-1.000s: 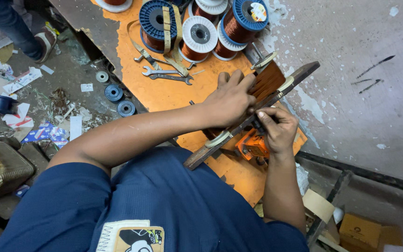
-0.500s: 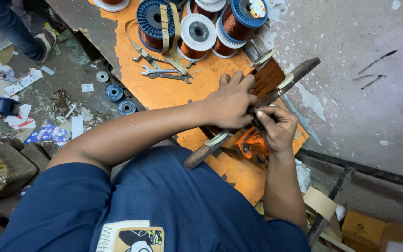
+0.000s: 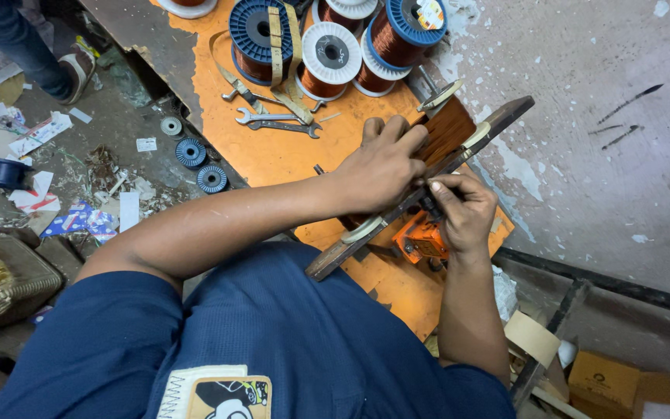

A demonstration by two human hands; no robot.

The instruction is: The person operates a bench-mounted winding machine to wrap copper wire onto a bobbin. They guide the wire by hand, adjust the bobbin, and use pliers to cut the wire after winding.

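Left hand [image 3: 381, 167] lies palm-down, fingers curled over the copper coil [image 3: 447, 128] wound on the wooden winding former [image 3: 420, 194], pressing on it. Right hand [image 3: 463, 209] is closed in a pinch at the former's long dark bar, thumb and forefinger together; what it pinches is too small to tell. The former sits near the right edge of the orange table [image 3: 273, 155], its bar running diagonally from the near edge up toward the wall side. An orange counter box [image 3: 422, 239] sits under the bar, just beside the right hand.

Far edge of the table: spools of copper wire [image 3: 331, 54], some with blue flanges, some with white; one blue spool at the far right carries a small round label [image 3: 430, 14], white with orange. Tan strap draped over the left blue spool. Two wrenches [image 3: 277, 120] lie in front of the spools, mid-table.

Floor left of the table: paper scraps, small blue empty bobbins [image 3: 191, 153]. Near right corner: brown cardboard box [image 3: 602, 380] with a dark round mark on its side.
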